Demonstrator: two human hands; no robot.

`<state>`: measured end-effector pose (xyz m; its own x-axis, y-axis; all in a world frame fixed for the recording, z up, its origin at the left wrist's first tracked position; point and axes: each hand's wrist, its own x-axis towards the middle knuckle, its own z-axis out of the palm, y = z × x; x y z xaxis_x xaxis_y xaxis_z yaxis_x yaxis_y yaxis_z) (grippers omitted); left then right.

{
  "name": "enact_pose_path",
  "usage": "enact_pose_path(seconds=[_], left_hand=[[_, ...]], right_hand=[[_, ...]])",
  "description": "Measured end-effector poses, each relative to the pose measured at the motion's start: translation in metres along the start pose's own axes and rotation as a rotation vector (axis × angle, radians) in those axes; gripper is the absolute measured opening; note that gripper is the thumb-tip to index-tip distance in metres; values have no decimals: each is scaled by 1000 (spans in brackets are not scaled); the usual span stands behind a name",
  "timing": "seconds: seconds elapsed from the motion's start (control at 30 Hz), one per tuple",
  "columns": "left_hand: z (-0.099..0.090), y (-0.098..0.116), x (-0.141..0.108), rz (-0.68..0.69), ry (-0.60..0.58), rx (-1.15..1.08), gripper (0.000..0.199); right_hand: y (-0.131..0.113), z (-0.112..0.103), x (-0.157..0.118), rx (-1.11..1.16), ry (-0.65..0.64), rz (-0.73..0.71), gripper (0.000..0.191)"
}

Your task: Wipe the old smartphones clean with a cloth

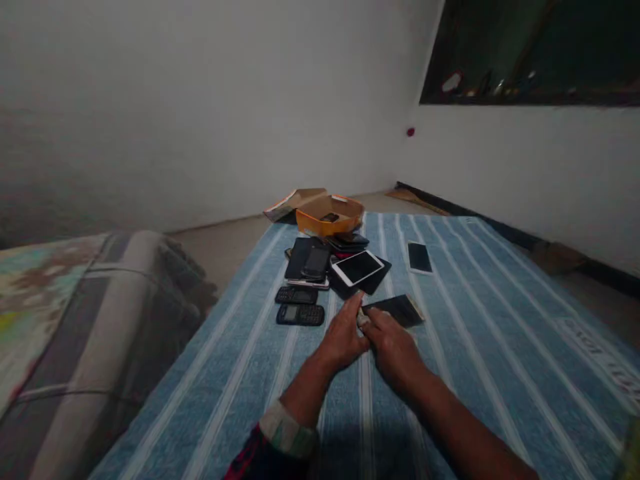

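My left hand (344,335) is closed at the left end of a dark-screened smartphone (400,311), which has a pale strip at its right end. Fingers of my right hand (396,343) are curled at the phone's near left edge. Between the two hands shows a small pale piece (361,319), perhaps cloth; its kind is unclear. Just beyond, a white smartphone (359,268) rests on a black flat device (377,279). To the left lie two black keypad phones (301,315), one behind the other. My fingertips are partly hidden.
A striped blue cloth (240,373) covers the surface. Behind the phones stands an open orange box (330,223) with a dark item inside. Other dark phones (316,259) are stacked before it. Another white phone (419,257) lies right. A covered piece of furniture (100,373) stands left.
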<state>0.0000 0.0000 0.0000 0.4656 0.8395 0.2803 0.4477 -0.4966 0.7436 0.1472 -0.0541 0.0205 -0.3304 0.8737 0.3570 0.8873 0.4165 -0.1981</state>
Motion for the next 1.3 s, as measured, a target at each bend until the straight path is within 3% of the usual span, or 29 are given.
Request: enact_pose_path(seconds=[0.2, 0.5, 0.77, 1.0, 1.3], left_hand=[[-1, 0, 1, 15, 8, -8, 86], [-3, 5, 3, 21, 5, -24, 87], [-2, 7, 3, -6, 13, -4, 86], [-3, 6, 4, 5, 3, -9, 83], [-2, 1, 4, 47, 11, 24, 82]], right_hand=[[2, 4, -17, 16, 20, 15, 40], [4, 2, 9, 14, 12, 23, 29], [6, 6, -13, 10, 65, 18, 38], [5, 8, -2, -3, 62, 23, 33], [6, 5, -16, 39, 45, 8, 42]])
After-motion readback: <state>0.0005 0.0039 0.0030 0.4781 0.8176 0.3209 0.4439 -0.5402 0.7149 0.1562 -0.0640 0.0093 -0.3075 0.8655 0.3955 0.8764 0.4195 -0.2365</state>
